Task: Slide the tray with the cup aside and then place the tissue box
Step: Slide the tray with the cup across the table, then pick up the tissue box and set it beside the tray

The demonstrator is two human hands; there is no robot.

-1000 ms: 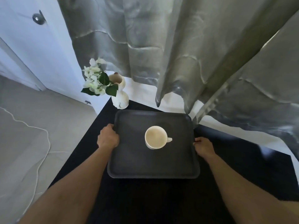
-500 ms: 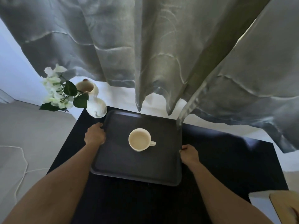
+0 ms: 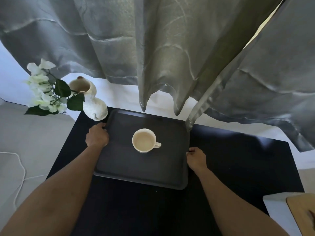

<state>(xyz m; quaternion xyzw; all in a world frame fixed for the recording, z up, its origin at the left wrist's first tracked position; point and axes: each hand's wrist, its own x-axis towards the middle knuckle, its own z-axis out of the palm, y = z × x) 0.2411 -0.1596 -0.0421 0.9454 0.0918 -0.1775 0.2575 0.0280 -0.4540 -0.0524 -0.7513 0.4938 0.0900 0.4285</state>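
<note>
A dark grey tray (image 3: 119,164) lies on the left part of a black table (image 3: 238,159). On the tray's middle stands a white cup (image 3: 144,140), upright, its handle pointing right. My left hand (image 3: 97,136) grips the tray's left rim near the far corner. My right hand (image 3: 196,158) grips the right rim. A white box with a tan wooden top (image 3: 296,212), possibly the tissue box, shows at the lower right edge, partly cut off.
A white vase (image 3: 94,106) with white flowers (image 3: 42,87) stands at the table's far left corner, close to the tray. Grey curtains (image 3: 170,57) hang over the table's back edge, their hem touching the tray's far right corner. A white cable (image 3: 20,176) lies on the floor at left.
The tray with the cup has moved left across the table, toward the vase, with both hands on its rims. The view has turned right, bringing the box into sight.
</note>
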